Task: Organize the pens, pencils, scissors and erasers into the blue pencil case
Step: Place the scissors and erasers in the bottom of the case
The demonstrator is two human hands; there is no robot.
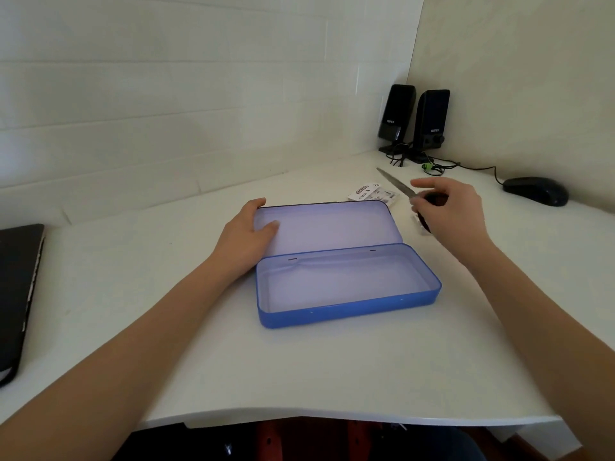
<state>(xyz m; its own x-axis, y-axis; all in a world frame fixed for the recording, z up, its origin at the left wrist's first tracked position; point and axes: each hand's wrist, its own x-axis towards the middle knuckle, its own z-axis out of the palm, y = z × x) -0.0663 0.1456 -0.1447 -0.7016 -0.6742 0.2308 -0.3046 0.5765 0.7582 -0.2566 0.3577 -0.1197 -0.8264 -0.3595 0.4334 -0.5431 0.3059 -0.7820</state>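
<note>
Steel-bladed scissors (397, 184) are lifted by the dark handles, gripped in the right hand (447, 211); stiff and light, points kept away. The case (346, 307) lid is steadied flat by the left hand (248, 234), fingers straight.

White desk (299, 367): broad surface with a curved front edge, set into a corner.
Tiled wall (166, 94): white, behind the desk; a plain cream wall (532, 78) meets it at the right.
Two black speakers (414, 123): upright, side by side in the far corner, well beyond the fingers, with dark cables (402, 158) lying loose at their bases.
Black computer mouse (535, 191): on the desk to the right of the fingers, its cord running back toward the speakers.
Dark laptop (16, 294): closed, at the desk's left edge, far left of the fingers, partly out of view.
</note>
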